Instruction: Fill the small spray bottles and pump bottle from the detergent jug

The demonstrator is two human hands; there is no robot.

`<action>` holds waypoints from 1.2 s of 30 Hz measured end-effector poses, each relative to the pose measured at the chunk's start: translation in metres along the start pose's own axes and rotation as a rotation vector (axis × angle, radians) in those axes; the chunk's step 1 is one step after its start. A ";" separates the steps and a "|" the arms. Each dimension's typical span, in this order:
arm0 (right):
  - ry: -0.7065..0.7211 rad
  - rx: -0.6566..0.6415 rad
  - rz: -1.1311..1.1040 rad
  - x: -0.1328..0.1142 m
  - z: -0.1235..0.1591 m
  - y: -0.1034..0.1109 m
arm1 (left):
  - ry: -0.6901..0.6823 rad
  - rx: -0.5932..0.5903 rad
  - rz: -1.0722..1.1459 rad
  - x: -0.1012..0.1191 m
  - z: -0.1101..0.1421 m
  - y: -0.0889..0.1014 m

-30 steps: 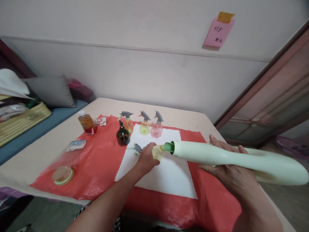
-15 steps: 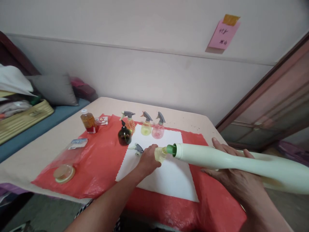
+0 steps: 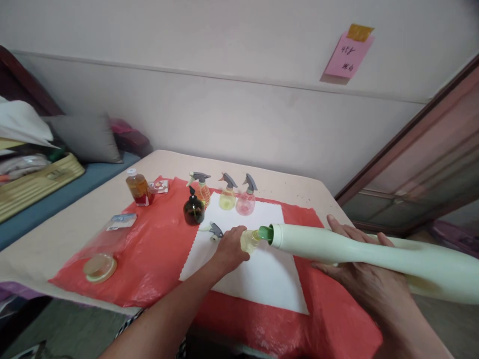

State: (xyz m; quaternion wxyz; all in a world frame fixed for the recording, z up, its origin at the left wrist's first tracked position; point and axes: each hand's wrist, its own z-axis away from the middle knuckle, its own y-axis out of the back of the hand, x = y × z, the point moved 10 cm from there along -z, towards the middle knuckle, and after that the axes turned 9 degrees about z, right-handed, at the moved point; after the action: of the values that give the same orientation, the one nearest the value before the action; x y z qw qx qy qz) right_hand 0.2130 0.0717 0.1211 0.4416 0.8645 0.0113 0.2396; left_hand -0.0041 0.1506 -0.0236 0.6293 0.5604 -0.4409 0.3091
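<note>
My left hand (image 3: 232, 248) is closed around a small see-through yellowish bottle (image 3: 248, 241), tilted with its neck to the right. Its neck meets a green lip (image 3: 265, 233) in the mouth of a long pale green vessel (image 3: 318, 243). My right hand (image 3: 368, 271) grips that vessel from below, fingers showing over its far side; its body runs out of view at the right. A loose grey and pale green spray head (image 3: 214, 231) lies on the white sheet (image 3: 262, 284) beside my left hand. Whether liquid is flowing I cannot tell.
Behind stand spray bottles in orange (image 3: 202, 193), yellow (image 3: 227, 199) and pink (image 3: 246, 202), plus a dark pump bottle (image 3: 193, 209). At left are an amber bottle (image 3: 138, 187), a clear bag (image 3: 108, 239) and a round lid (image 3: 100, 268) on red sheeting (image 3: 160, 249).
Almost nothing differs. The whole view has shifted slightly; both hands keep the bottle and the vessel together in the same pose.
</note>
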 end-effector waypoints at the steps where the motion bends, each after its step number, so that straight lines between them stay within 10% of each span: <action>1: 0.000 -0.010 0.005 0.000 0.000 0.000 | 0.003 -0.003 -0.006 0.000 0.000 0.000; 36: 0.027 0.060 0.108 -0.002 0.000 0.005 | 0.077 -0.074 -0.102 -0.007 -0.001 -0.006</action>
State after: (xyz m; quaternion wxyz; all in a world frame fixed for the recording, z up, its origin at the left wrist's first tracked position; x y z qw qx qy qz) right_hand 0.2102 0.0684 0.1244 0.4015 0.8735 -0.0222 0.2742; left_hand -0.0015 0.1510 -0.0320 0.6809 0.5463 -0.3984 0.2813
